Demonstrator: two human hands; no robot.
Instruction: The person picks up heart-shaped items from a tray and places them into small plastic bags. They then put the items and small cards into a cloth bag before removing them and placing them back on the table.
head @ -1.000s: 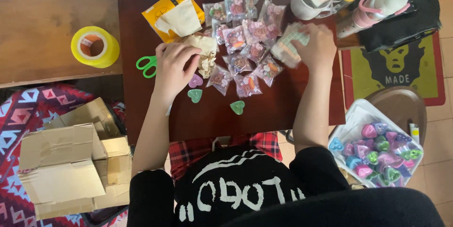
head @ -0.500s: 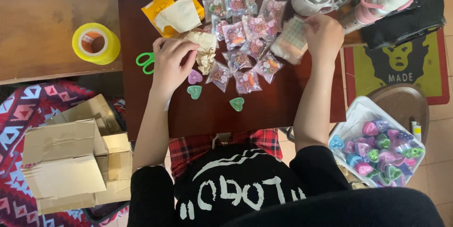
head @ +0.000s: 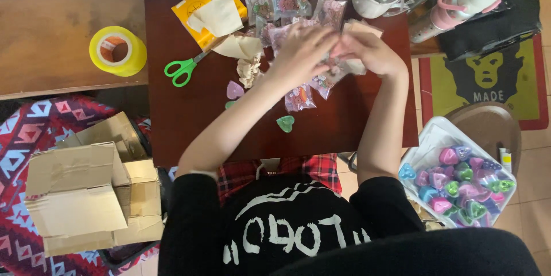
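Seen from above: left hand (head: 301, 52) and right hand (head: 370, 52) now brought together over the middle of the dark wooden table (head: 172, 115), having been apart half a second ago. Both closed on a small clear cellophane packet (head: 353, 35) between them, above a heap of similar packets (head: 293, 3). Green scissors (head: 183, 69), yellow tape roll (head: 117, 51) and loose heart-shaped pieces (head: 285, 123) unmoved.

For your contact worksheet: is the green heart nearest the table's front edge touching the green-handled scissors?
Apart. The head view shows bare dark table between the green heart and the scissors.
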